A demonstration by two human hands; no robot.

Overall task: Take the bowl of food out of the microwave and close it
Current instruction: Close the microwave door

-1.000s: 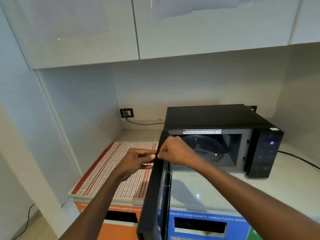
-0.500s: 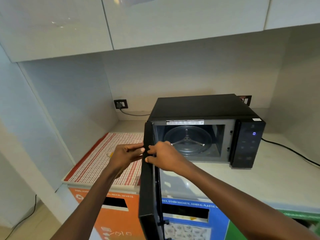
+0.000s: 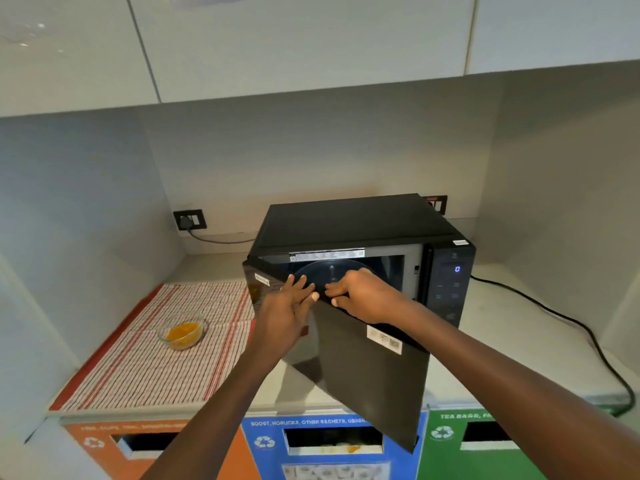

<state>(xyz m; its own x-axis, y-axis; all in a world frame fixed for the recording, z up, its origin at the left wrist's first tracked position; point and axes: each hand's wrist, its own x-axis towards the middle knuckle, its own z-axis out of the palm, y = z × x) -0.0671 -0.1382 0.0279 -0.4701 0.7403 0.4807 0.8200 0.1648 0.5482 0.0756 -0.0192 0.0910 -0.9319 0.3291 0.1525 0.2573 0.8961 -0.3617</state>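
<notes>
A black microwave [image 3: 349, 223] stands on the counter, and its door [image 3: 367, 372] is partly swung in towards the front. My left hand [image 3: 294, 299] lies flat with fingers spread on the door's outer face near the top edge. My right hand [image 3: 363, 296] curls its fingers over that top edge from the inner side. Behind the hands the glass turntable [image 3: 332, 268] shows with nothing on it. A small glass bowl of yellow-orange food [image 3: 183, 330] rests on the striped cloth to the left of the microwave.
A red-and-white striped cloth [image 3: 156, 358] covers the left counter. A black power cable [image 3: 571, 327] runs along the right counter [image 3: 519, 341]. Orange [image 3: 104, 441], blue [image 3: 266, 441] and green [image 3: 446, 434] recycling bins stand below the front edge. Cabinets hang overhead. A wall socket [image 3: 189, 220] sits behind.
The door has swung from fully open to about half closed, both hands moving right with it. The view has shifted, and the bowl on the cloth has come into sight.
</notes>
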